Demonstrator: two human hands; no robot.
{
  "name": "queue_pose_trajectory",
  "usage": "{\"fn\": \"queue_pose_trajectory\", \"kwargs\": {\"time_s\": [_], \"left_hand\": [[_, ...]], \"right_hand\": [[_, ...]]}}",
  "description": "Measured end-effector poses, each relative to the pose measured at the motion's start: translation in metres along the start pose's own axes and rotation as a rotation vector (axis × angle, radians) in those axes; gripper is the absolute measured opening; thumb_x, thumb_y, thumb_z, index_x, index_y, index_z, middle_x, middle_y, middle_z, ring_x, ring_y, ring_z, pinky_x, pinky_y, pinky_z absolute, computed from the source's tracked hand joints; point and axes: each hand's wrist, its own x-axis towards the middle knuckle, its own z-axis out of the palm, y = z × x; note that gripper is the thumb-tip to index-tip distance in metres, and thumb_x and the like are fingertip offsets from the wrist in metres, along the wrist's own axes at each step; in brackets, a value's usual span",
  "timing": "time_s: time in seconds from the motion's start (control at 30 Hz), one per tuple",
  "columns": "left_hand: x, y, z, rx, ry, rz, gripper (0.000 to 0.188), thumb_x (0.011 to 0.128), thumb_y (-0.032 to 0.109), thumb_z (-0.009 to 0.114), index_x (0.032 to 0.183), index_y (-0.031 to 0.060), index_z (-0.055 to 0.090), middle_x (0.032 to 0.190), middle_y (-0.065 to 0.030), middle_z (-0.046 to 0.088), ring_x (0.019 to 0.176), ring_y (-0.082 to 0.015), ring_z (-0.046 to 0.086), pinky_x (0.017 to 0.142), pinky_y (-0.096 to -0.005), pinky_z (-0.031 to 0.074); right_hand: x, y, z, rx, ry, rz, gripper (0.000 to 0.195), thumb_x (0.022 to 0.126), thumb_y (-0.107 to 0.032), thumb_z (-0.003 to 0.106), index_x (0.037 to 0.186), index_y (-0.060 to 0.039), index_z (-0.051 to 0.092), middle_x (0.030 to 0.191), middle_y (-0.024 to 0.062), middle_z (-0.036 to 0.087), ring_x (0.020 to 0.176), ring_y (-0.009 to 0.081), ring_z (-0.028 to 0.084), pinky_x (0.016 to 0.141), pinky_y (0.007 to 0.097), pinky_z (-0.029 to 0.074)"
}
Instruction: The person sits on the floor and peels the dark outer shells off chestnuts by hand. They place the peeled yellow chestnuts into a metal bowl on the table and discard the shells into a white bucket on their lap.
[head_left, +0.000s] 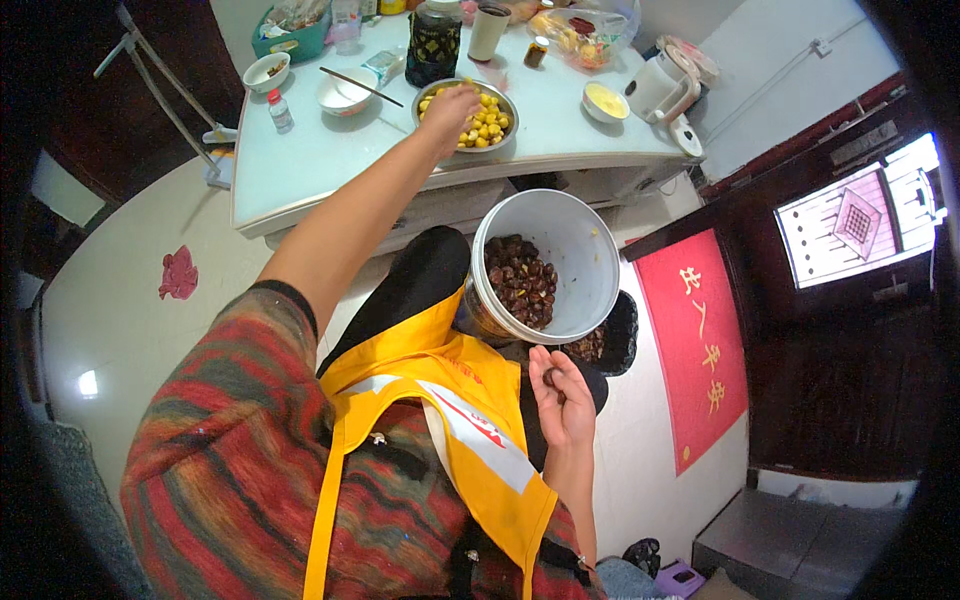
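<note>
My left hand (450, 112) reaches over a round metal bowl (512, 135) of peeled yellow chestnuts (484, 132) on the table's near edge. Its fingers point into the bowl; whether they hold a chestnut is hidden. Low in front of my body, my right hand (564, 397) is palm up with curled fingers around a small dark brown piece (553, 377), apparently a chestnut or its shell. Just beyond it stands a tilted white plastic bucket (589, 277), with many dark brown chestnuts (517, 281) gathered at its left side. A black-lined bin (622, 337) holding brown scraps is partly behind the bucket.
The glass-topped table (300, 172) also bears a white bowl (347, 94) with chopsticks (360, 85) across it, a red-capped bottle (280, 112), a dark-covered jar (433, 45), a small bowl of yellow food (606, 102) and a white kettle (664, 82). A red mat (701, 352) lies at the right.
</note>
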Motion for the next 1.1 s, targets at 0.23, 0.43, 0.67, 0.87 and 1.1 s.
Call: {"fn": "queue_pose_trajectory", "kwargs": {"time_s": [0.23,0.43,0.67,0.87,1.1], "left_hand": [[-0.161,-0.036,0.010,0.089,-0.430,-0.330,0.028,0.092,0.028,0.049,0.089,0.0016,0.058,0.060,-0.0055,0.060,0.043,-0.0079,0.042,0.045,-0.0213,0.035],[-0.260,-0.028,0.045,0.244,-0.714,-0.207,0.019,0.083,0.012,0.063,0.100,0.0027,0.064,0.091,-0.0051,0.065,0.081,-0.0106,0.060,0.073,-0.0231,0.048],[-0.290,-0.029,0.058,0.737,-0.897,0.693,0.030,0.070,0.017,0.071,0.097,0.0088,0.060,0.087,-0.0051,0.058,0.085,-0.0243,0.053,0.076,-0.0370,0.039],[-0.291,-0.026,0.055,0.567,-0.815,0.415,0.028,0.075,0.013,0.069,0.102,0.0062,0.063,0.086,-0.0059,0.058,0.084,-0.0186,0.055,0.075,-0.0314,0.044],[-0.297,-0.022,0.053,0.435,-0.758,0.369,0.027,0.079,0.012,0.066,0.105,0.0043,0.062,0.091,-0.0078,0.059,0.092,-0.0177,0.057,0.081,-0.0290,0.045]], "right_hand": [[0.004,-0.009,0.002,0.175,-0.095,-0.103,0.028,0.096,-0.012,0.040,0.112,0.0091,0.048,0.119,0.0255,0.051,0.114,0.0336,0.051,0.096,0.0387,0.046],[0.003,-0.019,0.013,0.223,-0.128,-0.124,0.035,0.098,-0.020,0.036,0.115,0.0090,0.045,0.123,0.0237,0.047,0.116,0.0318,0.049,0.099,0.0388,0.043],[-0.003,-0.015,0.023,0.080,-0.153,-0.152,0.048,0.099,-0.031,0.029,0.128,0.0048,0.040,0.128,0.0173,0.046,0.120,0.0286,0.042,0.105,0.0403,0.031],[-0.010,-0.014,0.027,0.069,-0.156,-0.140,0.044,0.098,-0.029,0.031,0.127,0.0036,0.041,0.126,0.0160,0.048,0.117,0.0245,0.046,0.102,0.0370,0.036],[-0.009,-0.013,0.027,-0.023,-0.207,-0.197,0.032,0.094,-0.015,0.046,0.122,0.0006,0.046,0.110,0.0101,0.058,0.097,0.0166,0.059,0.083,0.0281,0.051]]}}
